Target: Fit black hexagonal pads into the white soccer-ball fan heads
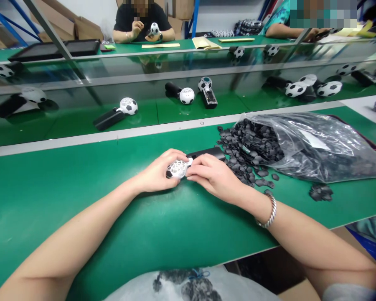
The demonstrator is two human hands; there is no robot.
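A small hand-held fan with a white soccer-ball head and a black handle lies on the green table in front of me. My left hand is wrapped round the left side of the ball head. My right hand rests over its right side, fingers pinched at the head where it meets the handle. A heap of small black patch pieces spills from a clear plastic bag just right of my right hand. A silver bracelet is on my right wrist.
A conveyor lane behind carries several finished soccer-ball fans. Across it, a person in black holds another fan; a second person's arm rests at the far right. A loose clump of black pieces lies near the table's front edge.
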